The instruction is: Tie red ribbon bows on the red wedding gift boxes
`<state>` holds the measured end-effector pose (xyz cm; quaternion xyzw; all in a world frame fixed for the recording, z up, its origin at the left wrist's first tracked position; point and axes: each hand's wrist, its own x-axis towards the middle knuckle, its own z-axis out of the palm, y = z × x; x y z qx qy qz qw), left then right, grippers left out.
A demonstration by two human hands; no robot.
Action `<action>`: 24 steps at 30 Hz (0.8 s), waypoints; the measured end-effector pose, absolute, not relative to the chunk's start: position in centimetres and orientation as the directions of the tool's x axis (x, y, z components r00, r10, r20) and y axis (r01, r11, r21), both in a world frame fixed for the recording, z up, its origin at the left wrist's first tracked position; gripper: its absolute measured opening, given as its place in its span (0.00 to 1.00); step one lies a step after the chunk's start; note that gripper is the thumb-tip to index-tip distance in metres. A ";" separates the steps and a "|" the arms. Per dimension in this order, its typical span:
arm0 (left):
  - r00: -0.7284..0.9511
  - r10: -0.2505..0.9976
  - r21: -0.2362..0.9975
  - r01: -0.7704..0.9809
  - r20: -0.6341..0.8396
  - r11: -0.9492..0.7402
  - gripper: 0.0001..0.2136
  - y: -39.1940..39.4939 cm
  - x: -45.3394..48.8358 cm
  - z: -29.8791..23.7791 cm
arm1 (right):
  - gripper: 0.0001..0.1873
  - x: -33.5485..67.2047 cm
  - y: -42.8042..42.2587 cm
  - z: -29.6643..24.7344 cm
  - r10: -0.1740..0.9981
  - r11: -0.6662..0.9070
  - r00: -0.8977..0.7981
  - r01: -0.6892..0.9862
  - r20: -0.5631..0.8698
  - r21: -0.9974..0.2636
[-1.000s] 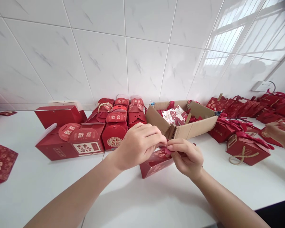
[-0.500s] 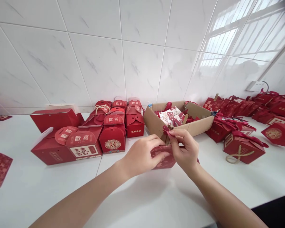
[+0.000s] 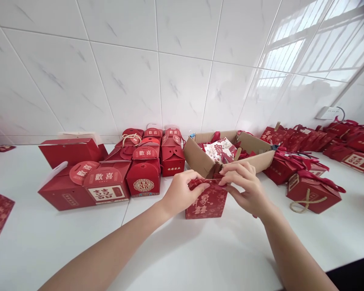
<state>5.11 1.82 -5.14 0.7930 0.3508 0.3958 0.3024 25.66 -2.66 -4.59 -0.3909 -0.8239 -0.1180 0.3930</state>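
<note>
Red patterned box (image 3: 206,205) stood upright on a white tabletop (image 3: 200,256)

It rested just below and between the left hand (image 3: 183,190) and the right hand (image 3: 245,186). The left held its top left edge, thumb in front and fingers curled over it; the right pinched narrowly at the top right corner, though its fingertips hid most of whatever lay under them. Just beyond the right hand, an open cardboard carton (image 3: 257,162) contained printed cards (image 3: 219,149). Left of the left hand stood a large box (image 3: 69,185) with a cream label; to the right of the right hand sat a rope-handled box (image 3: 319,197).
</note>
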 end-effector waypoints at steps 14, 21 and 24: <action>0.459 0.779 0.737 0.324 0.426 -0.594 0.04 1.9 5.0 -5.2 | 0.08 23.9 -2.8 -5.2 0.596 0.656 -0.367 0.736 0.714 -0.169; 0.476 0.751 0.706 0.320 0.457 -0.632 0.04 1.8 5.0 -5.3 | 0.07 23.9 -2.7 -5.4 0.605 0.664 -0.355 0.719 0.713 -0.204; 0.472 0.747 0.693 0.329 0.468 -0.642 0.04 1.8 5.0 -5.4 | 0.07 24.0 -2.7 -5.4 0.602 0.663 -0.354 0.721 0.716 -0.202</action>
